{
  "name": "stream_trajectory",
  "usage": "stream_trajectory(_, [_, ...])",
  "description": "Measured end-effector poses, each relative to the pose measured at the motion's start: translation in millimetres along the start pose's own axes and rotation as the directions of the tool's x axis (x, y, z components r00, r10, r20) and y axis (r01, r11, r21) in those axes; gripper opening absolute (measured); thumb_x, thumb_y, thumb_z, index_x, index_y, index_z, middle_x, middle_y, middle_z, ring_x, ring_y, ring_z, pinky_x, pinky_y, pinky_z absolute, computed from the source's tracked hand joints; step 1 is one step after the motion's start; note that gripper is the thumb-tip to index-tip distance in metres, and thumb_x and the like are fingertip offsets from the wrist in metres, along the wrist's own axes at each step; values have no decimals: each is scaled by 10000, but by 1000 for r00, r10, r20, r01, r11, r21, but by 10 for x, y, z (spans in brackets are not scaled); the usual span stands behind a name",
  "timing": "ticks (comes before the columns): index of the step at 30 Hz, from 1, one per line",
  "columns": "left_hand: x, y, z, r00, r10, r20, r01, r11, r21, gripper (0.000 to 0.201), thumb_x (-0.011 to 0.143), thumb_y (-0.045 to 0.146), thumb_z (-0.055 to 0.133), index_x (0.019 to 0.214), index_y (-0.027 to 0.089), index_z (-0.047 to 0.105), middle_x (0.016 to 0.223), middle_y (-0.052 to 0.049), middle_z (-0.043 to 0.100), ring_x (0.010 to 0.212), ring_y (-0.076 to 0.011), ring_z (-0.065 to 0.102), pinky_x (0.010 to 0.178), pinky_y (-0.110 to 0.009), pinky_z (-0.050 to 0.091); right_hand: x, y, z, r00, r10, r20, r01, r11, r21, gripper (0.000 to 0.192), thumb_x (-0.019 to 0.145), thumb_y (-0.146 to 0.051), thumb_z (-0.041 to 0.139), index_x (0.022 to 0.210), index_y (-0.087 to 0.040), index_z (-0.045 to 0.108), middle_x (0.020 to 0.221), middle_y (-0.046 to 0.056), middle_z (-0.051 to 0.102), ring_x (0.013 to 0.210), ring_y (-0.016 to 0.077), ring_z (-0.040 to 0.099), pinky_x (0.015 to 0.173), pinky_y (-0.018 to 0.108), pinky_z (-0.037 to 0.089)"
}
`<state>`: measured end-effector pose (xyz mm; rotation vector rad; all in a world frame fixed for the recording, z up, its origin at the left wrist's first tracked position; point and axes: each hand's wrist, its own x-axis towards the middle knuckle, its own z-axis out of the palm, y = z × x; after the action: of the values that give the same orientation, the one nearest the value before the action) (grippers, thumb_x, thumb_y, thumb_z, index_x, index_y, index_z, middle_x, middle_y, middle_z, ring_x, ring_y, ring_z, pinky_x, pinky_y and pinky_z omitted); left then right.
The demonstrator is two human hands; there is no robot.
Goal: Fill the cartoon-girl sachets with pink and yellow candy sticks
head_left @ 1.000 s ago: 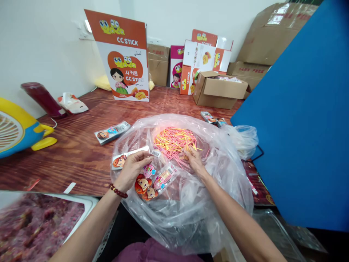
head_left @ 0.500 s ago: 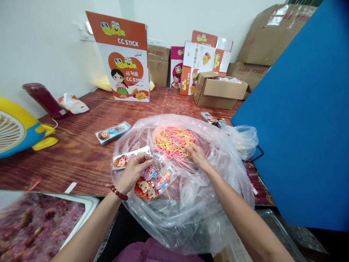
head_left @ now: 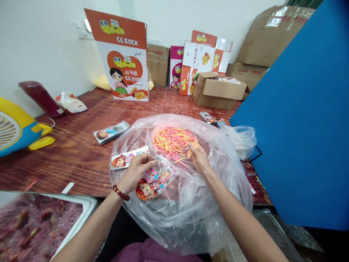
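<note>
Inside clear plastic bag [head_left: 188, 214]: right hand [head_left: 198, 158] pinching few pink-yellow candy sticks [head_left: 193, 145] at 1 o'clock; left hand [head_left: 136, 170] gripping flat cartoon-printed sachets [head_left: 152, 180]. Step: gathering sticks; sachet mouth likely needs opening.

Surface: dark reddish-brown wood-grain table [head_left: 81, 145]. Directly on it:
- big clear plastic bag [head_left: 185, 203] at the near edge, pink and yellow sticks inside
- flat printed cartoon-girl packet [head_left: 111, 131] just left of the bag
- two small packets [head_left: 212, 119] behind the bag
- tall orange-and-white "CC STICK" carton [head_left: 124, 54], upright at the back
- open brown cardboard box [head_left: 218, 91] back right
- yellow-and-blue fan [head_left: 16, 127] far left
- dark red cylinder [head_left: 40, 97], lying tilted, with a white crumpled pouch [head_left: 70, 102] beside it.
</note>
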<state>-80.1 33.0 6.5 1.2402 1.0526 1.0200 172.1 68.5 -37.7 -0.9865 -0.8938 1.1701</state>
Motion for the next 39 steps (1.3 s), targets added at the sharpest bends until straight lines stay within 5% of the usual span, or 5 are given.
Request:
stream_trajectory(5, [70,-14,168,996,24,85,-31,996,85,247,698,359,735,673,151,605,617,32,549,573,-101,467,555,-220,355,-153,-332,288,990,16,138,-69,919,388,134,764,-210,698,870,-204,616,748,-26,654,756,164,674,839,377,567])
stream_trajectory(19, [-79,91,115,977,-11,212,-25,986,166,281,786,361,632,619,138,595,580,16,547,542,-93,439,544,-228,328,-515,-600,859,980,-98,171,31,933,358,124,811,-287,679,892,-229,607,778,-27,664,826,169,688,856,345,538])
stream_trajectory(29, [-62,76,11,977,77,201,-139,938,317,274,817,353,592,641,149,547,596,39,453,575,-95,382,556,-229,299,-509,-449,755,952,-130,277,163,981,-102,154,920,-373,558,937,-221,570,850,3,683,797,158,659,829,314,490])
stream_trajectory(35, [-70,74,-29,950,46,308,-166,911,378,356,869,386,502,591,166,466,580,45,379,560,-94,320,525,-227,260,-508,-493,672,936,-185,301,274,917,-290,153,958,-351,480,926,-219,551,876,12,652,793,150,619,787,293,475])
stream_trajectory(39, [-66,47,-23,955,60,291,-174,908,382,338,867,383,515,610,166,481,600,40,403,579,-100,352,537,-222,288,-544,-484,662,912,-118,394,332,775,-538,166,982,-325,406,900,-222,508,860,23,622,762,160,584,716,287,446])
